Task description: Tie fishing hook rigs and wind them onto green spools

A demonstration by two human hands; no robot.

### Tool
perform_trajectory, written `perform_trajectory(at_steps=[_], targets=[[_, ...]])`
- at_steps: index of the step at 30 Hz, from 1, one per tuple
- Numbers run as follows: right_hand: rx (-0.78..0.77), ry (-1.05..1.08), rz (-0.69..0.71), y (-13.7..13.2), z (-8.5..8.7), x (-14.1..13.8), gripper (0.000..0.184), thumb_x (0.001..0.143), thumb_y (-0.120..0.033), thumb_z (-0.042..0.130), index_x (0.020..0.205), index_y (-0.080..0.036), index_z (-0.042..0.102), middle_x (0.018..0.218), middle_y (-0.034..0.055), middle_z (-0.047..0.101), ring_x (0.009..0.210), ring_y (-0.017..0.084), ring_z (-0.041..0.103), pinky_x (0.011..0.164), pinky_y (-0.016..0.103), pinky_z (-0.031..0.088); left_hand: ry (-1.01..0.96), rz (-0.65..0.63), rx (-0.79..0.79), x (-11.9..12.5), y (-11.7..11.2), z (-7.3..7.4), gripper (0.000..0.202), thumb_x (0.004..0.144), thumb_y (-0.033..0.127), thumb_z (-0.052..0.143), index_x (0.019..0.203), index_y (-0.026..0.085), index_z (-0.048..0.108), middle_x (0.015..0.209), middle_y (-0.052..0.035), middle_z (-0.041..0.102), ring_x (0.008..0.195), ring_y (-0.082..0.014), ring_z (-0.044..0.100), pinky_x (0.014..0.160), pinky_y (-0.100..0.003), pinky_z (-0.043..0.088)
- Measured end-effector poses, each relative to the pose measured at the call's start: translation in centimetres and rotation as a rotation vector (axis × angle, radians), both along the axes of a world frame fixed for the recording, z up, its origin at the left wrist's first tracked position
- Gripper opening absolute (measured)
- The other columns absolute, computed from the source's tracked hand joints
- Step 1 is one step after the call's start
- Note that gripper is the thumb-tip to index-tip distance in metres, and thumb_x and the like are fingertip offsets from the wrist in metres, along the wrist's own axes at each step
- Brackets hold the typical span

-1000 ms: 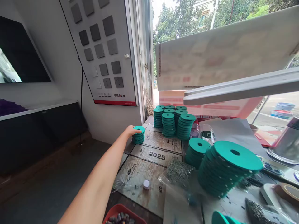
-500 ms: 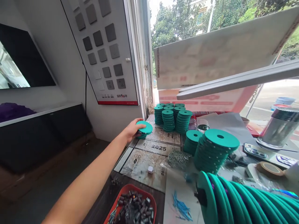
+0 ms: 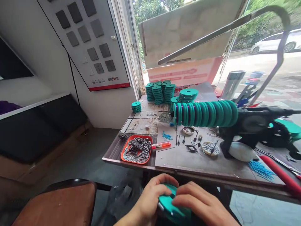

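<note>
Below the table's front edge, my left hand (image 3: 151,196) is wrapped round a green foam line spool (image 3: 175,208), its thumb on the flat face. My right hand (image 3: 197,199) lies over the same spool from the right, fingers curled on its face near the centre hole. Small shiny beads or pins show on the spool's rim. Its lower part runs into shadow, so I cannot tell if it is one spool or several. Beyond, a row of similar spools (image 3: 204,113) sits on the horizontal shaft of a black winding machine (image 3: 251,125).
A short spool stack (image 3: 136,107) stands at the table's left edge, taller stacks (image 3: 158,94) behind. An orange tray (image 3: 123,154) holds dark weights and small metal parts. Blue strips (image 3: 261,169), a dish of beads (image 3: 211,148) and a red handle (image 3: 279,174) lie rightward. A brown chair (image 3: 56,204) is lower left.
My left hand has come away from the spool stack at the table's left edge to in front of the table. My right hand has come into view on the spool. The view has shifted.
</note>
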State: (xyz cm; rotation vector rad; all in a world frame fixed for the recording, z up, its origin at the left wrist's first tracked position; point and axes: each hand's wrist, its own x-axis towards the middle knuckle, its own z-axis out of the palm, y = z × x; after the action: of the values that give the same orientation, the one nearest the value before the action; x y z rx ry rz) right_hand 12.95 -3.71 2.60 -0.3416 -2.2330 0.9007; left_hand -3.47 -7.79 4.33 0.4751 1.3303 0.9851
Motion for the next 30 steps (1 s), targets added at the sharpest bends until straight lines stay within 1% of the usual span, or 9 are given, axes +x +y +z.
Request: perform_trajectory(at_steps=[2, 4, 6, 9, 11, 15, 23, 27, 30], targets=[[-0.005, 0.044, -0.019, 0.0, -0.8, -0.5, 0.017, 0.084, -0.038, 0.061, 0.091, -0.023, 0.059, 0.081, 0.0031, 0.064, 0.071, 0.016, 0.06, 0.063, 0.022, 0.05, -0.15, 0.027, -0.011, 0.0, -0.6, -1.6, 0.025, 0.051, 0.021, 0.061, 0.076, 0.014, 0.062, 0.065, 0.0, 0.056, 0.058, -0.0103, 0.046, 0.055, -0.022, 0.033], [-0.126, 0.063, -0.047, 0.1, -1.8, -0.4, 0.012, 0.086, -0.033, 0.059, 0.093, -0.022, 0.06, 0.085, 0.0032, 0.064, 0.076, 0.015, 0.061, 0.066, 0.021, 0.049, -0.425, 0.03, 0.029, -0.4, -1.1, -2.9, 0.029, 0.058, 0.032, 0.069, 0.081, 0.016, 0.062, 0.073, -0.0012, 0.058, 0.065, -0.0113, 0.051, 0.062, -0.023, 0.036], [-0.306, 0.074, -0.095, 0.0, -2.8, 0.2, 0.012, 0.088, -0.029, 0.055, 0.095, -0.023, 0.061, 0.088, 0.0034, 0.063, 0.08, 0.014, 0.061, 0.071, 0.021, 0.048, -0.572, -0.09, 0.12, -0.7, -1.7, -4.0, 0.046, 0.056, 0.038, 0.076, 0.094, 0.017, 0.061, 0.085, -0.0029, 0.058, 0.074, -0.0127, 0.053, 0.069, -0.024, 0.037], [-0.534, 0.095, -0.198, -0.6, -4.1, 0.8, 0.019, 0.087, -0.038, 0.056, 0.091, -0.021, 0.064, 0.087, 0.0043, 0.063, 0.082, 0.017, 0.06, 0.074, 0.024, 0.047, -0.335, -0.326, 0.251, -0.9, -2.5, -4.9, 0.049, 0.059, 0.033, 0.08, 0.098, 0.02, 0.054, 0.088, -0.0003, 0.052, 0.072, -0.0094, 0.048, 0.064, -0.02, 0.032], [-0.634, 0.089, -0.233, -1.1, -4.7, 0.9, 0.028, 0.083, -0.046, 0.058, 0.086, -0.019, 0.065, 0.083, 0.0056, 0.062, 0.08, 0.019, 0.059, 0.072, 0.027, 0.046, -0.15, -0.356, 0.287, -0.9, -2.8, -5.1, 0.036, 0.069, 0.038, 0.074, 0.087, 0.019, 0.049, 0.082, 0.002, 0.045, 0.065, -0.0066, 0.041, 0.06, -0.02, 0.028], [-0.754, 0.08, -0.238, -1.7, -5.6, 0.9, 0.034, 0.078, -0.05, 0.062, 0.081, -0.016, 0.065, 0.076, 0.0048, 0.059, 0.073, 0.017, 0.055, 0.067, 0.027, 0.043, -0.012, -0.408, 0.27, -0.7, -2.8, -4.9, 0.044, 0.071, 0.055, 0.066, 0.08, 0.018, 0.044, 0.076, 0.0021, 0.038, 0.064, -0.0082, 0.032, 0.059, -0.022, 0.026], [-0.69, 0.008, -0.205, -1.5, -5.3, 1.2, 0.035, 0.087, -0.046, 0.052, 0.073, -0.014, 0.059, 0.072, 0.0043, 0.057, 0.068, 0.015, 0.053, 0.063, 0.024, 0.041, 0.106, -0.462, 0.288, -0.9, -2.8, -5.4, 0.049, 0.07, 0.061, 0.063, 0.083, 0.017, 0.045, 0.075, 0.0013, 0.039, 0.068, -0.0107, 0.034, 0.062, -0.022, 0.029], [-0.453, -0.042, -0.201, -1.5, -5.2, 1.1, 0.029, 0.093, -0.036, 0.044, 0.073, -0.016, 0.051, 0.068, 0.0028, 0.053, 0.062, 0.012, 0.05, 0.056, 0.021, 0.039, 0.116, -0.462, 0.324, -1.3, -3.1, -6.8, 0.047, 0.072, 0.061, 0.06, 0.086, 0.019, 0.044, 0.081, -0.0001, 0.042, 0.069, -0.0118, 0.039, 0.065, -0.024, 0.033], [-0.187, 0.005, -0.254, -1.6, -6.1, 0.8, 0.018, 0.093, -0.02, 0.039, 0.078, -0.018, 0.047, 0.071, 0.0022, 0.051, 0.062, 0.01, 0.049, 0.056, 0.019, 0.04, 0.272, -0.499, 0.423, -1.7, -3.4, -8.5, 0.044, 0.075, 0.061, 0.056, 0.091, 0.02, 0.052, 0.099, -0.0055, 0.045, 0.092, -0.0194, 0.044, 0.083, -0.03, 0.034]])
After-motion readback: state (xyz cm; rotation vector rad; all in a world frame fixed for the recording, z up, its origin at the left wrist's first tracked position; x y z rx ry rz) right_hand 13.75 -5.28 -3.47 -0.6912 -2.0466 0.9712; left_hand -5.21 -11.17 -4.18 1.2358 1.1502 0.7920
